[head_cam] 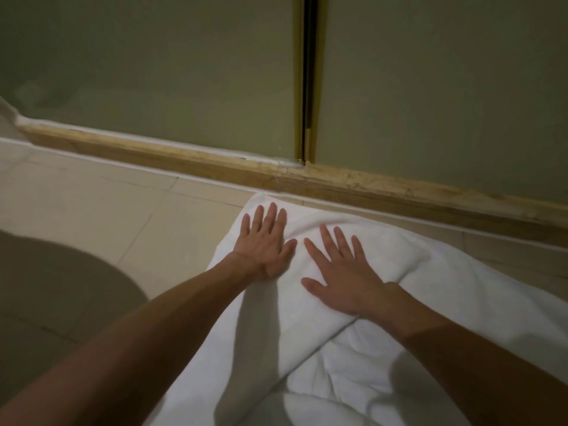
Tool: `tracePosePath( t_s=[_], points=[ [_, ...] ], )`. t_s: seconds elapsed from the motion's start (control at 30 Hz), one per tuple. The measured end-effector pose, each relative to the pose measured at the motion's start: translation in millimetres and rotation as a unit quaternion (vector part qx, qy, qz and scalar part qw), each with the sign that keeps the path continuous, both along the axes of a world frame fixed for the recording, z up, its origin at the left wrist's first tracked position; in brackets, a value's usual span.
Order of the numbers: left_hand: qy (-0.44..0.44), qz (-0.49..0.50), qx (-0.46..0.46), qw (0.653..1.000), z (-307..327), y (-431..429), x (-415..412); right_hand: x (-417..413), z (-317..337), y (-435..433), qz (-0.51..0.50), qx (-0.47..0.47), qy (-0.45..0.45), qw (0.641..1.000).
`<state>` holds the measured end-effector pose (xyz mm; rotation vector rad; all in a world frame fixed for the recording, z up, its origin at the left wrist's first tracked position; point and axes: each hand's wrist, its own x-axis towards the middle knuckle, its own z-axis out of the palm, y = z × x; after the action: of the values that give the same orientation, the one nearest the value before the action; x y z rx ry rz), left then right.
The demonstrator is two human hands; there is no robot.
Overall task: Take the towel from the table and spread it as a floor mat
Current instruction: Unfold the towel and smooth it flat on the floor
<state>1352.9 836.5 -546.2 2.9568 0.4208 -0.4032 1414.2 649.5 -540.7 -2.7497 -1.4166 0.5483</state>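
A white towel [353,348] lies on the tiled floor, its far corner close to the wooden threshold. Part of it is folded over itself, with a diagonal fold edge and wrinkles in the near half. My left hand [266,241] rests flat on the towel near its far left corner, palm down, fingers spread. My right hand [341,272] lies flat on the towel just to the right, palm down with fingers apart. Neither hand grips the cloth.
Beige floor tiles [107,216] extend to the left. A worn wooden threshold [338,179] runs along the base of frosted green glass panels [153,72] with a brass-coloured frame [307,87]. A dark rounded shadow [61,296] covers the floor at the lower left.
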Motion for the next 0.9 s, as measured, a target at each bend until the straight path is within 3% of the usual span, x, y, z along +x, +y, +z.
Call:
tracePosePath(
  t_s=[0.4,0.9],
  points=[
    [-0.024,-0.067,-0.024,0.997,21,-37,-61,-57,30,-20,0.008,0.021,0.005,1.0],
    [0.005,-0.001,-0.055,0.998,22,-54,-182,-149,31,-36,0.128,0.033,-0.027,0.991]
  ],
)
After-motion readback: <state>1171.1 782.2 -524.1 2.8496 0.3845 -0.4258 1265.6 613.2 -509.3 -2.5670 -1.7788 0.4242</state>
